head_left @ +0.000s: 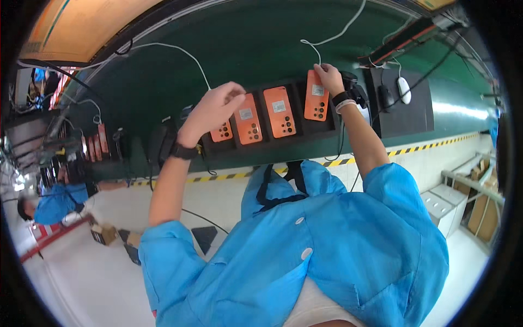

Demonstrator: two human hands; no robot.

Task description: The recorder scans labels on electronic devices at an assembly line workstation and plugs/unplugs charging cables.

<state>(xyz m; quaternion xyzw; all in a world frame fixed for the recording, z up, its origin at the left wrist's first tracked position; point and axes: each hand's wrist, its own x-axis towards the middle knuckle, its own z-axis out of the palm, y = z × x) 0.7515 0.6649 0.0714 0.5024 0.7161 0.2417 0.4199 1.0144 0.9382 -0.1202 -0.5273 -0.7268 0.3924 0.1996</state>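
A green table point(256, 32) spans the frame's upper half. Right of upper centre, the right hand point(330, 79) pinches the top end of an orange phone point(314, 106); a light, steady grip should spare the white cable point(344, 28) there from strain. Left of centre, the left hand point(216, 108) curls loosely above another phone point(222, 134); I cannot tell whether it holds anything.

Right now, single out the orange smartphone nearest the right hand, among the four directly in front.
The rightmost orange smartphone: the right hand is at its top end, while the other three smartphones lie farther left.
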